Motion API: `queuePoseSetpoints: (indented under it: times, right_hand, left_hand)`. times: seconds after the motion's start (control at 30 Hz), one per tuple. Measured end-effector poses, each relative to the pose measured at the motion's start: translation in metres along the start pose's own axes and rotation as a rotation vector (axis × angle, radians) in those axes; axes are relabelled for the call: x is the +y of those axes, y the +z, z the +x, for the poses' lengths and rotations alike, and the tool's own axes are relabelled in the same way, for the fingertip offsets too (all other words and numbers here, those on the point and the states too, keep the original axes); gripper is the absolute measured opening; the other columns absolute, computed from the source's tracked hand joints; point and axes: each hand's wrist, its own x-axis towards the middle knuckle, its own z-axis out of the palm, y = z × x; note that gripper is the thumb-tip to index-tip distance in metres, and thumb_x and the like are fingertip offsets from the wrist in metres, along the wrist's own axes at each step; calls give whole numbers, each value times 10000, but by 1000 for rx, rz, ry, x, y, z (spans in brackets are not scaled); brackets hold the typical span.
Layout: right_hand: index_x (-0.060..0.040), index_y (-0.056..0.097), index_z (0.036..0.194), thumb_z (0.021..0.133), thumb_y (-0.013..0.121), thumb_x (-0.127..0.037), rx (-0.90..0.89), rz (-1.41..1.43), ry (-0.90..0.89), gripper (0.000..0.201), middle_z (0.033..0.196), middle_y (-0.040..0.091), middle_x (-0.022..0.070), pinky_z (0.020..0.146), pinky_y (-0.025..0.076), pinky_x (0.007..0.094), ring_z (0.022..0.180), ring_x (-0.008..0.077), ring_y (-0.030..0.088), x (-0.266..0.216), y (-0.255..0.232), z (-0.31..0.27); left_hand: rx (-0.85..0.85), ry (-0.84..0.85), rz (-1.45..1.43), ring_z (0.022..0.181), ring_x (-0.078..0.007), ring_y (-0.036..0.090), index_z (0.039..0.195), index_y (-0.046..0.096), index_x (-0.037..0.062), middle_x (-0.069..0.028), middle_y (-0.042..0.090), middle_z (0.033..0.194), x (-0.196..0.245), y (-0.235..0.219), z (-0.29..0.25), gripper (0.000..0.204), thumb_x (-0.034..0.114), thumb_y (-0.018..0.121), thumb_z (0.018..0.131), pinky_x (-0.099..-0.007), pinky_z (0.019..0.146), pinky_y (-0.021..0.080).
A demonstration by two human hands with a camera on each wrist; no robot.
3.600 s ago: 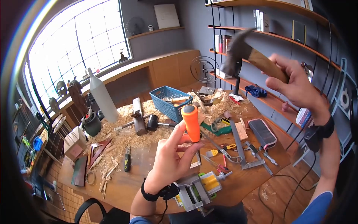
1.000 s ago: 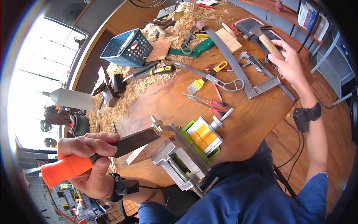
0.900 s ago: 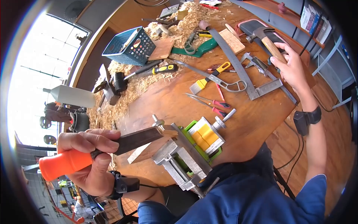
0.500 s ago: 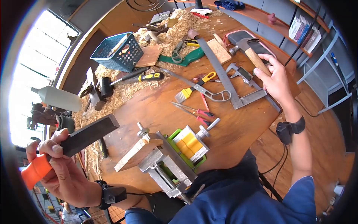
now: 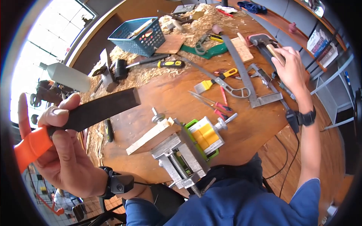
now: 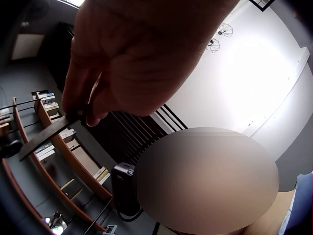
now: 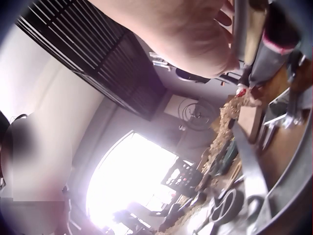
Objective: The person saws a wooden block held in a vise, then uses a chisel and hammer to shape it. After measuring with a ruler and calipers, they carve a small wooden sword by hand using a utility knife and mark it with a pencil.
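My left hand (image 5: 75,165) pinches a wood chisel (image 5: 107,107) where its dark blade meets the orange handle, thumb below and fingers above. The blade slants up to the right, apart from the pale wood piece (image 5: 152,137) set in the metal vise (image 5: 183,156). In the left wrist view the chisel's blade (image 6: 46,139) shows edge-on past the fingers. At the table's right side my right hand (image 5: 293,71) grips a claw hammer (image 5: 276,55) by its wooden handle. The hammer's head overlaps the dark zip case (image 5: 260,40), and the hand partly hides the handle.
A metal square (image 5: 241,71), scissors (image 5: 237,91), a yellow brush (image 5: 204,86) and red-handled files (image 5: 222,106) lie beyond the vise. Farther back are a blue basket (image 5: 137,41), a black mallet (image 5: 120,69) and wood shavings (image 5: 147,75).
The hammer, earlier raised in the air, has come down to the case at the right. The chisel went from upright to slanted, and its tip has moved left, off the wood piece.
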Motion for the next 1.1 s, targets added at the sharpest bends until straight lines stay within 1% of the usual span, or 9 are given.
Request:
queuePoseSetpoints:
  times: [0.07, 0.17, 0.23, 0.47, 0.53, 0.67, 0.87, 0.97, 1.1]
  right_hand:
    - [-12, 753, 1080, 860, 755, -86, -18, 486, -2, 232, 1001, 718, 149, 754, 564, 400, 865, 311, 702, -63, -35, 15]
    - [-37, 758, 1104, 835, 751, 8, -178, 981, -278, 273, 988, 728, 122, 739, 572, 363, 875, 267, 713, -135, -71, 19]
    - [-57, 748, 1141, 825, 746, -44, 33, 855, -450, 317, 948, 710, 86, 663, 578, 362, 799, 235, 693, -175, -70, 13]
    - [-64, 748, 1061, 809, 698, -164, 100, 774, -593, 276, 973, 696, 46, 599, 532, 312, 759, 171, 665, -213, -62, 22]
    - [-46, 697, 810, 792, 675, -176, 98, 763, -580, 133, 802, 641, 43, 612, 536, 321, 761, 190, 654, -215, -66, 23]
    - [-62, 651, 747, 807, 675, -184, 14, 762, -639, 138, 751, 585, 35, 587, 515, 324, 729, 182, 631, -214, -65, 25]
    - [-32, 642, 804, 840, 701, -192, -260, 881, -411, 174, 712, 619, 77, 510, 500, 381, 580, 235, 643, -202, -62, 4]
    - [30, 686, 1021, 836, 709, -152, -436, 916, -432, 260, 740, 690, 123, 497, 511, 403, 531, 270, 650, -193, -61, 5]
    - [51, 553, 1401, 943, 673, -12, -212, 1044, -84, 477, 955, 758, 159, 663, 603, 366, 772, 254, 763, -189, -64, 18]
  left_hand:
    - [1, -16, -20, 1207, -432, 659, 1249, 575, -102, -197, 670, 1182, 0, -1, 1, 238, 40, 525, 1065, -313, 890, 580]
    - [-5, -39, -9, 1211, -441, 657, 1143, 649, -85, -204, 677, 1184, -3, -1, 3, 200, 43, 513, 1071, -349, 910, 599]
    - [-2, -49, 11, 1210, -441, 658, 1145, 648, -79, -204, 681, 1185, -5, 1, 3, 196, 44, 515, 1071, -372, 917, 606]
    - [15, -29, 52, 1208, -445, 657, 1153, 646, -85, -208, 688, 1182, -5, -4, 3, 202, 52, 525, 1069, -412, 920, 620]
    - [-10, -19, 66, 1211, -445, 656, 1153, 644, -90, -212, 686, 1183, -7, -5, 3, 204, 54, 526, 1069, -413, 922, 620]
    - [25, -20, 71, 1208, -440, 657, 1164, 631, -94, -215, 683, 1187, -12, -3, 4, 216, 72, 530, 1070, -452, 963, 601]
    - [12, -28, 78, 1215, -421, 659, 1311, 541, -116, -223, 692, 1187, -11, -14, 1, 316, 75, 546, 1059, -509, 1042, 544]
    - [-26, 9, 38, 1229, -422, 651, 1462, 382, -120, -212, 700, 1190, -13, -13, 4, 472, 69, 541, 1059, -478, 1022, 558]
    - [-23, 9, 127, 1239, -419, 645, 1522, 267, -116, -197, 698, 1171, -13, -6, 3, 563, 73, 534, 1064, -437, 984, 581]
